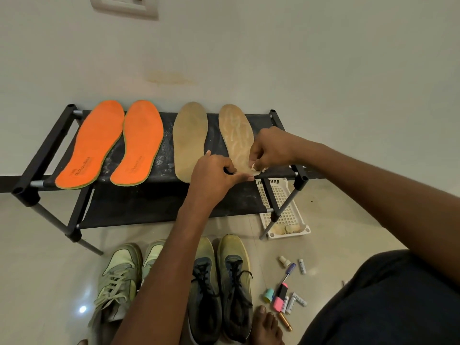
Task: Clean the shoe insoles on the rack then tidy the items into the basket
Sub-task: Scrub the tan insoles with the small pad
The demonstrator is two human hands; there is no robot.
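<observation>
Both hands work at the heel of the right tan insole (236, 135), which lies on the rack (49, 143) beside its pair. The left hand (214, 175) pinches the heel edge; the right hand (271, 150) seems to pinch a pale scrap there, though this is unclear. Pulling hard could slide the insole off the shelf's front edge, towards the basket (296, 220) below.
</observation>
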